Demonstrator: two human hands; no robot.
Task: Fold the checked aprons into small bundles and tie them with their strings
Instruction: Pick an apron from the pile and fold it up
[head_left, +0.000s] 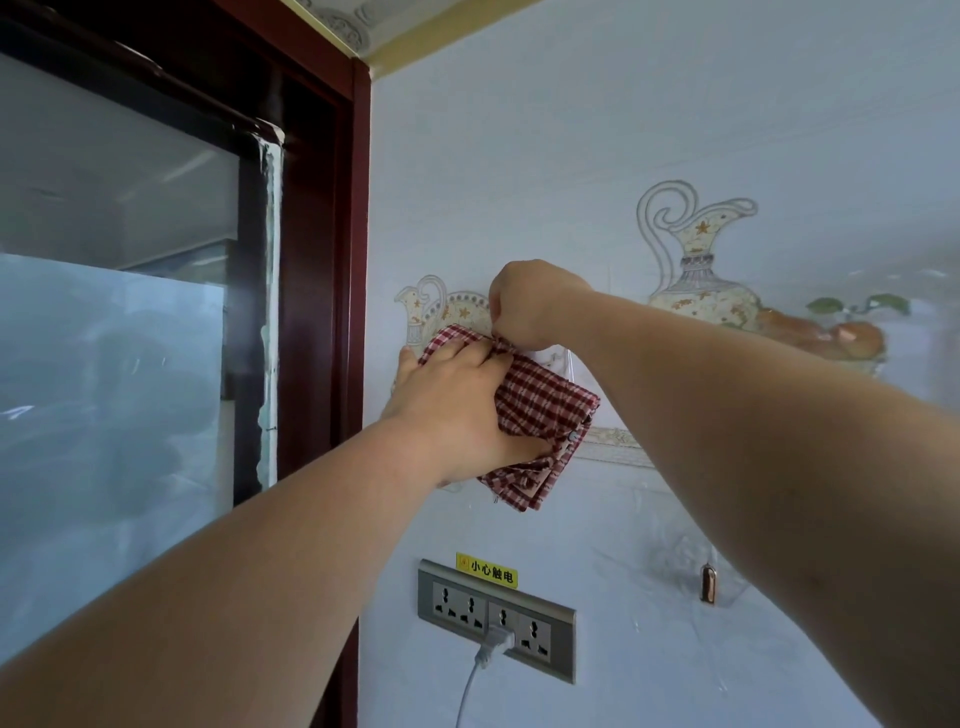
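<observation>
Pale wall tiles (623, 130) painted with jugs filled the background, with a socket strip (496, 618) below. The folded checked apron (543, 402) was held up before that wall. The left hand (457, 405) had its grip closed round the bundle, thumb beneath; the right hand (535, 306) pinched the top edge. Soft and light, the cloth would likely slump open unless clasped across its folded layers.

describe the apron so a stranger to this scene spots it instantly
On the pale wall right of the dark red door frame, look above the grey socket strip. The apron is the folded bundle, gripped by the left hand and pinched at its top by the right hand; it is the only red checked cloth.
</observation>
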